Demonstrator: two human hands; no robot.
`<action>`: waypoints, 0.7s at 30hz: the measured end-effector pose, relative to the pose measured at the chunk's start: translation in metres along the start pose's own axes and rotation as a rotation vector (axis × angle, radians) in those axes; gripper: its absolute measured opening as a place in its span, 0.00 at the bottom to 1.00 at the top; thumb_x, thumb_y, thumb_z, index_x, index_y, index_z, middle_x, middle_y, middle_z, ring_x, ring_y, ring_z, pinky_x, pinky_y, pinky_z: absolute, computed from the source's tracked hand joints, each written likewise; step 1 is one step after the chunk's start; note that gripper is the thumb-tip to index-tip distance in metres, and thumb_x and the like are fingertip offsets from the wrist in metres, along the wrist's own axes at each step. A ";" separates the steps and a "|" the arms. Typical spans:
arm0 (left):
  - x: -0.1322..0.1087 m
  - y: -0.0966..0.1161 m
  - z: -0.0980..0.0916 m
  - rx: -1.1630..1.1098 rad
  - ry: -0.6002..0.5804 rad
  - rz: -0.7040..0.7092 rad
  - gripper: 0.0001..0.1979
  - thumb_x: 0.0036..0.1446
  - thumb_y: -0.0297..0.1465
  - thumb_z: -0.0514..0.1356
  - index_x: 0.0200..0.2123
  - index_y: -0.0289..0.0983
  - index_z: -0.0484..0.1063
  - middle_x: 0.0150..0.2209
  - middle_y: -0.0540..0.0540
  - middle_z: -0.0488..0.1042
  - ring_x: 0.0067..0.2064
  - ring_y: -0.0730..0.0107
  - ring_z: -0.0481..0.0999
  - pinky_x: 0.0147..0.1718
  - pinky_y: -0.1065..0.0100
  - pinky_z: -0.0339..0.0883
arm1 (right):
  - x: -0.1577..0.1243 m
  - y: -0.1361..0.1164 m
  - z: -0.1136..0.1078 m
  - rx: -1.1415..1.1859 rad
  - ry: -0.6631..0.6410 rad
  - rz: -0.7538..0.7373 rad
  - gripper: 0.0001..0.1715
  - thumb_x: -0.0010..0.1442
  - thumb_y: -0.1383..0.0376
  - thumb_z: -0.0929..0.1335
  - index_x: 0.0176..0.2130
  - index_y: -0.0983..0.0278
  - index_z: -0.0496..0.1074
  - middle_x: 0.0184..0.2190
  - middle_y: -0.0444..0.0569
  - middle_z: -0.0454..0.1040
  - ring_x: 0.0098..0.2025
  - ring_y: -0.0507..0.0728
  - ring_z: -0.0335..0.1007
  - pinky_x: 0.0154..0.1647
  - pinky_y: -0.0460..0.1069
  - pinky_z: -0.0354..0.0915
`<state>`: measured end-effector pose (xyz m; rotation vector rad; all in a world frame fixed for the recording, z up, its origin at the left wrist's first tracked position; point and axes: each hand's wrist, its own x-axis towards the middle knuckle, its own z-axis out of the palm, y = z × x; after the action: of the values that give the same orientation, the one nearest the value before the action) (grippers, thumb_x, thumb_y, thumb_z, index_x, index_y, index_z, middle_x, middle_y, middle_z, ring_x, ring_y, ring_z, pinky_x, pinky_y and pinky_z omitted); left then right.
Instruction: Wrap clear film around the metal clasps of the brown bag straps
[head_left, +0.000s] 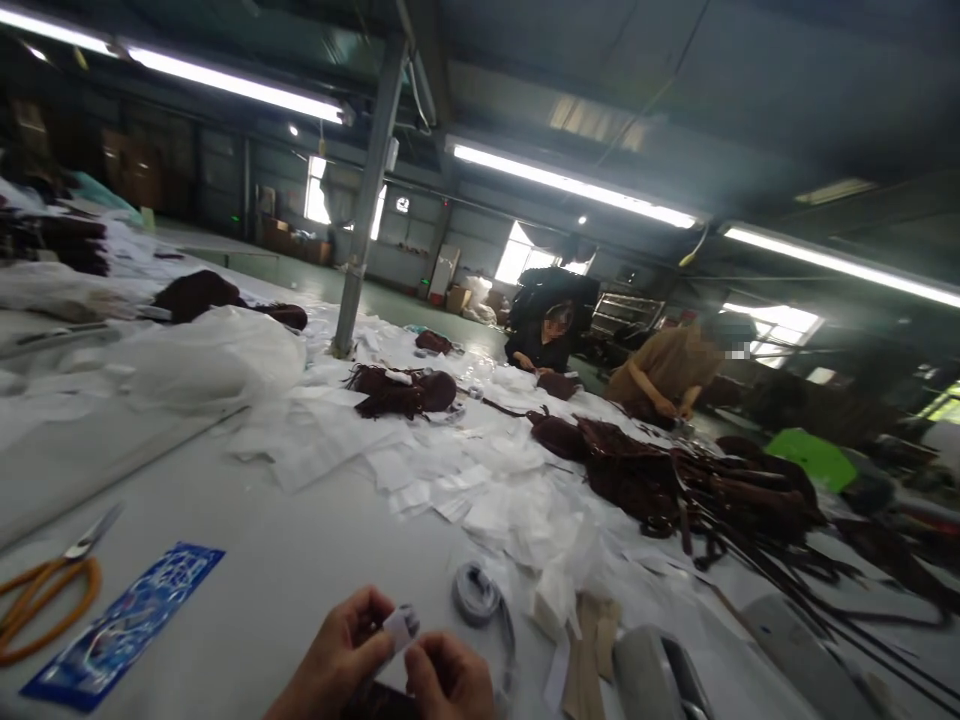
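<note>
At the bottom middle of the head view, my left hand [341, 650] pinches a small white tag-like piece [399, 628] between thumb and fingers. A greyish bit shows at its top edge, too small to name. My right hand [456, 682] is closed at the piece's lower right side, thumb and fingertips pressed together on it. Something dark lies under both hands, mostly hidden. Just beyond my right hand, a roll of grey tape or ribbon [475, 594] rests on the white table [277, 560], its loose end trailing down to the right.
Orange-handled scissors [49, 600] and a blue packet [127, 625] lie to the left. A grey device [652, 675] and brown strips [592, 650] are at right. White sheets [420, 470] and dark brown bags [630, 465] cover the table further off. Two people work across it.
</note>
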<state>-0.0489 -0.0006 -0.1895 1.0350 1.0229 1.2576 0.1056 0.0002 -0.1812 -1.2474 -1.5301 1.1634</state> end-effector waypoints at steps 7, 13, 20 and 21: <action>0.001 -0.019 0.003 0.140 0.088 0.092 0.14 0.52 0.41 0.64 0.29 0.37 0.68 0.22 0.52 0.68 0.26 0.71 0.66 0.26 0.72 0.59 | 0.015 -0.003 0.007 -0.256 0.038 0.063 0.30 0.54 0.43 0.65 0.21 0.65 0.75 0.17 0.47 0.72 0.20 0.52 0.64 0.20 0.45 0.56; 0.000 -0.027 0.004 0.192 0.158 0.118 0.14 0.52 0.41 0.63 0.29 0.37 0.69 0.21 0.52 0.68 0.24 0.72 0.64 0.23 0.73 0.57 | 0.018 0.004 0.008 -0.192 0.057 0.201 0.27 0.50 0.44 0.68 0.20 0.65 0.74 0.16 0.47 0.72 0.17 0.51 0.63 0.15 0.44 0.55; 0.001 -0.010 0.003 -0.018 0.073 0.070 0.19 0.52 0.47 0.62 0.30 0.36 0.68 0.26 0.48 0.74 0.29 0.66 0.73 0.28 0.70 0.65 | 0.024 0.012 0.019 -0.072 0.164 0.287 0.22 0.46 0.48 0.70 0.31 0.61 0.64 0.12 0.40 0.68 0.11 0.49 0.57 0.11 0.43 0.51; 0.002 -0.006 0.002 -0.056 0.079 0.051 0.19 0.51 0.47 0.64 0.29 0.36 0.68 0.25 0.49 0.74 0.28 0.68 0.72 0.27 0.71 0.64 | 0.025 0.011 0.020 -0.033 0.169 0.307 0.23 0.45 0.49 0.71 0.34 0.60 0.62 0.11 0.37 0.67 0.10 0.49 0.55 0.10 0.42 0.50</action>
<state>-0.0456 0.0007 -0.1948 0.9801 1.0214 1.3707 0.0845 0.0223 -0.1952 -1.6011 -1.2678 1.1927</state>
